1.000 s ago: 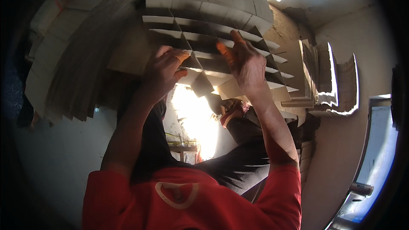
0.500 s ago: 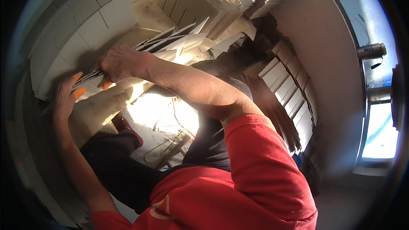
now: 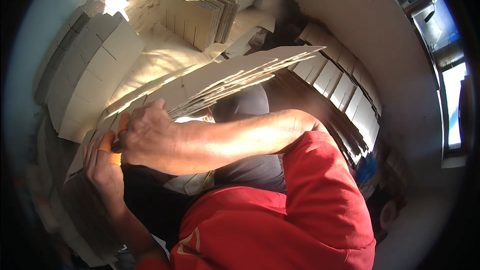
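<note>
A long bundle of cardboard strips [image 3: 200, 81] lies slantwise in front of me, its far right ends fanned apart. My right hand [image 3: 150, 140] is closed around the bundle near its left end, my arm reaching across my body. Right beside it, my left hand [image 3: 104, 166] pinches the same end, thumb and fingers on either side of the strips. Orange coverings wrap some fingertips of both hands. The lower edges of the strips are partly hidden behind my right hand and forearm.
Slotted cardboard sheets [image 3: 92, 70] stand in a stack on the left. Another slotted stack [image 3: 192, 17] sits on the sunlit surface at the back. Rows of stacked cardboard [image 3: 335, 82] lie on the right, beside a pale wall [image 3: 360, 25]. A blue object [image 3: 366, 169] is below them.
The bundle has come nearer to me and swung up into fuller view, its fanned ends now further right. Both hands have moved down and to the right with it. The view has shifted.
</note>
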{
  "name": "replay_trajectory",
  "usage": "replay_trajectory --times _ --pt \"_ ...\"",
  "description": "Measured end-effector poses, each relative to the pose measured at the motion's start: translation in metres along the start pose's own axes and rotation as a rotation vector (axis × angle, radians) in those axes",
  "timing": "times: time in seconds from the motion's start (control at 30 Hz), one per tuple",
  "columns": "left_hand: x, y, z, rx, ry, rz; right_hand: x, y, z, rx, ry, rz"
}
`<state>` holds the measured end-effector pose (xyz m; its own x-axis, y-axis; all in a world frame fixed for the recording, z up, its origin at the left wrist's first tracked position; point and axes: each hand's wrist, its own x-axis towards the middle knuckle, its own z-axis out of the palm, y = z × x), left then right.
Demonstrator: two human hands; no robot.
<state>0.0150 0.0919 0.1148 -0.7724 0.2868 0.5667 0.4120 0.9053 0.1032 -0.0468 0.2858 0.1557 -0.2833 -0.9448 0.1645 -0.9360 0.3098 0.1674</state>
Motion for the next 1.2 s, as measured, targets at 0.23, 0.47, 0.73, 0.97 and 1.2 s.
replay_trajectory --times 0.23,0.47,0.73,0.97,1.2 --pt "0.034 0.055 0.036 -0.068 0.137 0.171 -0.204 0.039 0.0 -0.198 0.118 0.905" --pt "-0.005 0.034 0.069 -0.108 -0.032 0.113 -0.498 0.037 0.069 -0.66 0.116 1.33" --pt "-0.03 0.018 0.086 -0.058 -0.123 0.019 -0.585 0.011 0.174 -0.401 -0.213 1.573" --pt "-0.052 -0.002 0.069 0.011 -0.102 -0.019 -0.571 0.044 0.168 -0.566 -0.093 1.452" --pt "-0.054 -0.004 0.025 0.047 -0.164 -0.226 -0.538 0.044 0.173 0.148 -0.135 1.483"
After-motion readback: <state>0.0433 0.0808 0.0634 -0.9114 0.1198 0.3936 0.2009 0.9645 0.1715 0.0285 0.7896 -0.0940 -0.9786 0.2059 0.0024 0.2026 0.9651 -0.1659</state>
